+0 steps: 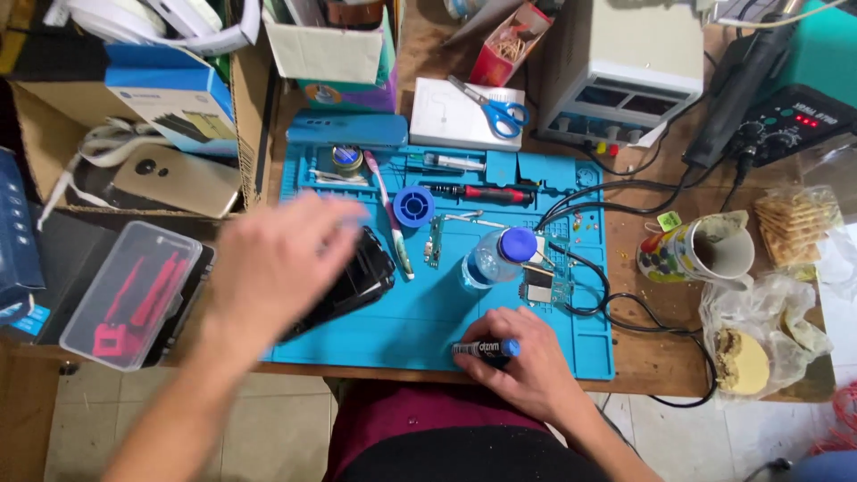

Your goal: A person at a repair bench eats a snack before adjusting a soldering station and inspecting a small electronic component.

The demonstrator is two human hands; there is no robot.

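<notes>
Blue mat [420,321] covers the wooden counter [661,357]. Right hand [527,357] rests at the mat's near edge, fingers clamped on a black marker [484,349] with blue cap. Left hand [277,268], motion-blurred, fingers apart, hovers over a black phone [361,286] lying on the mat's left part. Bottle [491,257] stands mid-mat.

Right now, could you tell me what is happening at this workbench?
A person sits at a blue work mat crowded with repair tools. The right hand grips a dark marker-like tube with a blue cap at the mat's near edge. The left hand, blurred in motion, is over a black phone-like device. A small clear bottle and little circuit boards lie nearby.
</notes>
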